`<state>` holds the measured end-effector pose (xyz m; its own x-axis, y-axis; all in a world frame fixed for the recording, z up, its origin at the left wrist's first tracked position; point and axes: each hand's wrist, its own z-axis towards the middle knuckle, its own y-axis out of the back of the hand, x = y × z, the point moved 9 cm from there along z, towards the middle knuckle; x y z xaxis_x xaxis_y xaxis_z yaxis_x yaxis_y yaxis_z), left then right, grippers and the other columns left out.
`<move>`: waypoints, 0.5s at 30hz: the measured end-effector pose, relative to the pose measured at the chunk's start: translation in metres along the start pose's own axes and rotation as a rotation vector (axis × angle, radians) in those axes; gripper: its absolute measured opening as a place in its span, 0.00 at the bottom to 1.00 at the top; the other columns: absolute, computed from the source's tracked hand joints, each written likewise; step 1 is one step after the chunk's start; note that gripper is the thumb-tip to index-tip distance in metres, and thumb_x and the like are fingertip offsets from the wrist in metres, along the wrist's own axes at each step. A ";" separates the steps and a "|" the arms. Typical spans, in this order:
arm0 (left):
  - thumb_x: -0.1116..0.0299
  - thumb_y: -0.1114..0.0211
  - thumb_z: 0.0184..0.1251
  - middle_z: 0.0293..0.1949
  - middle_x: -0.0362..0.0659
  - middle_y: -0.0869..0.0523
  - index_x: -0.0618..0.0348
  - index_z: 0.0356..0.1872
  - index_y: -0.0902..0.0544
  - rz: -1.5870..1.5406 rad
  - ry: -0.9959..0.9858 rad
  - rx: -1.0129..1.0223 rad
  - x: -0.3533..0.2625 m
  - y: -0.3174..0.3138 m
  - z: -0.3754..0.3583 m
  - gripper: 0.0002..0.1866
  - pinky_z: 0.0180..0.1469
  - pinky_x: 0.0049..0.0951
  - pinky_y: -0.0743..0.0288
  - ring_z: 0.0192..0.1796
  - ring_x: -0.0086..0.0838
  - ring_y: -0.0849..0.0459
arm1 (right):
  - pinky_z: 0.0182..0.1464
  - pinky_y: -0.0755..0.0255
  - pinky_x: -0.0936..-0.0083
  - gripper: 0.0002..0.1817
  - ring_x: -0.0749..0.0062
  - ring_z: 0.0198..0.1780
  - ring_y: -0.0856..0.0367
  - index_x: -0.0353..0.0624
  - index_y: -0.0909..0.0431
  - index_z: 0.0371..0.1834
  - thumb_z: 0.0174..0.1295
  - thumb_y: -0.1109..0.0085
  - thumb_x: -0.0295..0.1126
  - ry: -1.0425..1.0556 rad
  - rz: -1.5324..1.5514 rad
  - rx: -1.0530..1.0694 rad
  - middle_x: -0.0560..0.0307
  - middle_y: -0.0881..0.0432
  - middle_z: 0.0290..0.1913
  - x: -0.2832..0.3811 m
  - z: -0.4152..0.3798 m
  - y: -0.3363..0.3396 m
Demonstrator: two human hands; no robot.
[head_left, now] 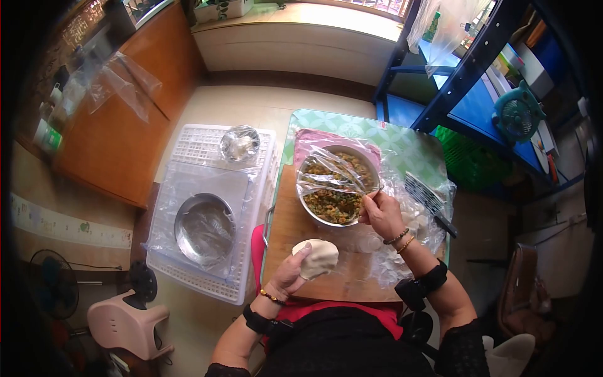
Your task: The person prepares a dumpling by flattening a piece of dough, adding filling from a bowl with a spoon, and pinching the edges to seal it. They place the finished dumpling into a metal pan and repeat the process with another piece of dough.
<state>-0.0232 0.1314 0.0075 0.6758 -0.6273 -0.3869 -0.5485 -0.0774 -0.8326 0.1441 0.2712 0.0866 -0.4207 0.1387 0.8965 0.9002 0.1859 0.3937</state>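
Note:
In the head view, my left hand (289, 274) holds a round, flat dough wrapper (317, 259) by its edge, thumb on top. A metal bowl (326, 222) of chopped filling (336, 204) stands on the wooden board (286, 235). Clear plastic film (323, 179) lies over part of the filling. My right hand (382, 213) is at the bowl's right rim with its fingers pinched together. What they grip is too small to make out. Beside that hand, more wrappers (411, 221) show partly under crumpled plastic (389, 267).
A black-handled cleaver (433, 204) lies at the table's right. Behind the bowl is a pink cloth (308, 139). To the left, a white plastic crate (242, 292) bears a metal basin (178, 229) and a small film-covered bowl (239, 143). A blue shelf frame (465, 72) stands at right.

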 end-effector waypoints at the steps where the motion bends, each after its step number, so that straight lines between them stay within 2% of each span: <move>1: 0.55 0.53 0.79 0.59 0.49 0.20 0.59 0.64 0.30 -0.010 -0.003 -0.005 -0.002 -0.001 0.000 0.23 0.61 0.42 0.24 0.59 0.39 0.19 | 0.28 0.20 0.79 0.12 0.72 0.25 0.15 0.33 0.23 0.36 0.70 0.48 0.33 -0.090 0.111 -0.023 0.55 0.17 0.27 -0.007 -0.003 -0.003; 2: 0.55 0.53 0.79 0.59 0.49 0.20 0.59 0.64 0.30 -0.010 -0.002 -0.004 -0.003 -0.001 0.001 0.23 0.61 0.42 0.24 0.59 0.39 0.19 | 0.28 0.20 0.79 0.11 0.72 0.25 0.15 0.34 0.23 0.37 0.70 0.48 0.33 -0.181 0.221 -0.046 0.54 0.17 0.28 -0.015 -0.007 -0.005; 8: 0.54 0.56 0.79 0.58 0.50 0.20 0.60 0.64 0.30 -0.010 -0.021 -0.029 -0.007 0.002 0.006 0.24 0.58 0.42 0.23 0.58 0.40 0.18 | 0.28 0.21 0.81 0.10 0.70 0.28 0.14 0.35 0.24 0.40 0.71 0.49 0.33 -0.266 0.531 -0.166 0.52 0.16 0.32 -0.052 -0.023 -0.006; 15: 0.57 0.56 0.79 0.56 0.51 0.19 0.64 0.62 0.29 0.064 -0.102 -0.081 -0.021 0.005 0.007 0.23 0.56 0.42 0.22 0.56 0.41 0.17 | 0.30 0.20 0.81 0.11 0.69 0.32 0.13 0.35 0.25 0.47 0.73 0.51 0.31 -0.310 0.647 -0.260 0.51 0.16 0.34 -0.069 -0.043 -0.003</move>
<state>-0.0364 0.1490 0.0090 0.6827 -0.5515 -0.4794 -0.6268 -0.1047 -0.7721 0.1748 0.2196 0.0324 0.2223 0.4162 0.8817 0.9592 -0.2553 -0.1214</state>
